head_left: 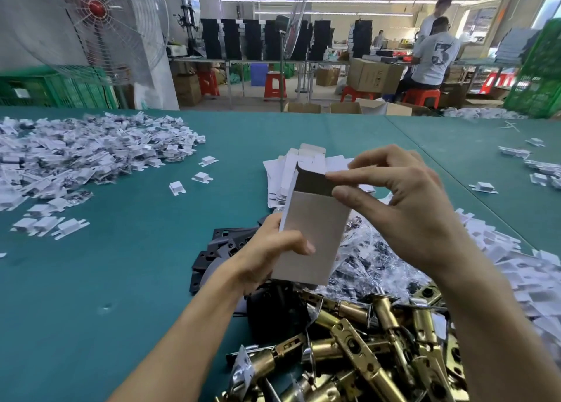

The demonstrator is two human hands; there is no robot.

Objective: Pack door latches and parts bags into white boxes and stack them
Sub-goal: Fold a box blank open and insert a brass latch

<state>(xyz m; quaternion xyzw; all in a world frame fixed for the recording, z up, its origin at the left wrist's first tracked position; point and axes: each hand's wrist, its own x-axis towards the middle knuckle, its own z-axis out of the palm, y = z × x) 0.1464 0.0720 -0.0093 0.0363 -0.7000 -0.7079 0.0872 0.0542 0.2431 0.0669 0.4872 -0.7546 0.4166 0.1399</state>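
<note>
A small white box (312, 228) is held upright above the green table, its top end open and dark inside. My left hand (270, 253) grips its lower half, thumb across the front. My right hand (403, 201) pinches the box's top right edge between thumb and forefinger. Several brass door latches (358, 347) lie heaped below the box. Clear parts bags (373, 259) with dark screws lie in a pile under my right wrist. Flat unfolded white boxes (282, 174) are stacked behind the held box.
A green table (127, 274) carries a big heap of white folded inserts (76, 155) at the far left and more (522, 265) at the right. Black plates (218, 250) lie beside my left wrist. A fan (112, 28) and a seated person (431, 58) are beyond the table.
</note>
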